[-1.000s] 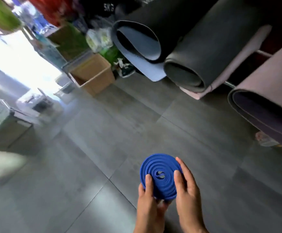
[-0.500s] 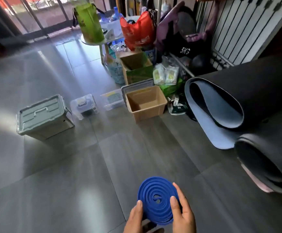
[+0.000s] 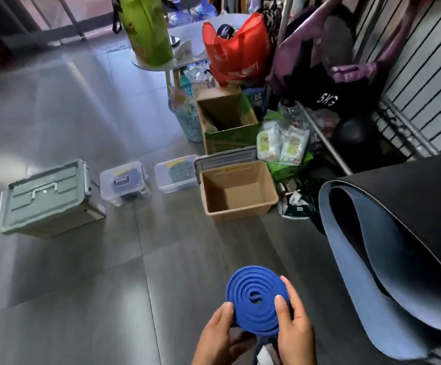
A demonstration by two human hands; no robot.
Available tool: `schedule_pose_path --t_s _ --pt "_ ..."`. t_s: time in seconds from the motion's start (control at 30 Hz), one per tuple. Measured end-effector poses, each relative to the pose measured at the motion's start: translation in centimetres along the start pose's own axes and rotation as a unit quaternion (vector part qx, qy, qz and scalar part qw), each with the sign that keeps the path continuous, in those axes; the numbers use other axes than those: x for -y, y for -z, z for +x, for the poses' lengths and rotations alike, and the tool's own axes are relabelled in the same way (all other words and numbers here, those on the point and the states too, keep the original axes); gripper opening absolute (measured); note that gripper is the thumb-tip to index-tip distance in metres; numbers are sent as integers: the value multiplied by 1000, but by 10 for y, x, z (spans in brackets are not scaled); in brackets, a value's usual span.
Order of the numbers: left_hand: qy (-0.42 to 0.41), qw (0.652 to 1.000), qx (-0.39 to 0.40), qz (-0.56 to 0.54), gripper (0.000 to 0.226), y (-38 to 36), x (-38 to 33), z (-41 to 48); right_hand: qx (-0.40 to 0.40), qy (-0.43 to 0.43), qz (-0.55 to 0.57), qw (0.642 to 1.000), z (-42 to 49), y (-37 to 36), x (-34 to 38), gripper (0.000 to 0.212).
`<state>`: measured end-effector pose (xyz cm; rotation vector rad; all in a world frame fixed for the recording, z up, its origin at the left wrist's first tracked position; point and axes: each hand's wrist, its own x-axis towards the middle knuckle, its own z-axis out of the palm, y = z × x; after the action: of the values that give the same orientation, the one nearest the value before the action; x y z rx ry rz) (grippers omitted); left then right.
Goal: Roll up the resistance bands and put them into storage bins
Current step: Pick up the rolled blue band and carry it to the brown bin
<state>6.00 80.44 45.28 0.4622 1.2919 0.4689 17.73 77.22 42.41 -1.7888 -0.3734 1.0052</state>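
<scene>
Low at centre, above the grey floor (image 3: pixel 108 285), I hold the coiled blue resistance band (image 3: pixel 256 299) between both grips: left grip (image 3: pixel 219 335) curled under its near-left edge, right grip (image 3: pixel 295 330) pinching its right side. The open tan bin (image 3: pixel 240 216) sits well ahead.

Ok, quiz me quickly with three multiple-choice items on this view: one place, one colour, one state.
1. Where does the tan bin sit, relative to the grey bin?
A) to its right
B) to its left
C) on top of it
2. The band is:
A) red
B) blue
C) green
3. The tan bin is:
A) lidded
B) full
C) open and empty
Answers: 1 A, the tan bin stands further right in the view; 2 B, the band is plainly blue; 3 C, its bare bottom shows.
</scene>
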Motion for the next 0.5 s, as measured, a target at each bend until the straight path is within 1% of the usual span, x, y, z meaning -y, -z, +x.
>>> schedule_pose_path --t_s 0.03,0.1,0.23,0.27,0.33,0.4,0.43,0.5 --pt "-4 1000 -11 -17 17 -9 -11 17 11 0 -7 1000 22 -3 12 34" --pt "-16 999 -10 -34 25 -21 -29 45 36 8 -24 999 62 -10 25 36" --pt "-15 999 -12 -48 26 -31 -78 111 61 15 -88 994 143 -48 44 37" --pt "-4 999 -18 -36 28 -33 -92 133 58 12 -101 993 162 -60 48 36" --pt "-2 1000 -7 4 24 -36 -116 178 50 1 -115 992 203 -84 54 25" --pt "-27 997 6 66 24 -36 -134 229 34 -17 -127 991 246 -107 55 15" --pt "-34 992 3 118 26 -38 -145 257 27 -18 -131 991 271 -119 54 14" --pt "-26 985 -9 170 30 -38 -155 317 32 -15 -147 988 325 -141 43 13"
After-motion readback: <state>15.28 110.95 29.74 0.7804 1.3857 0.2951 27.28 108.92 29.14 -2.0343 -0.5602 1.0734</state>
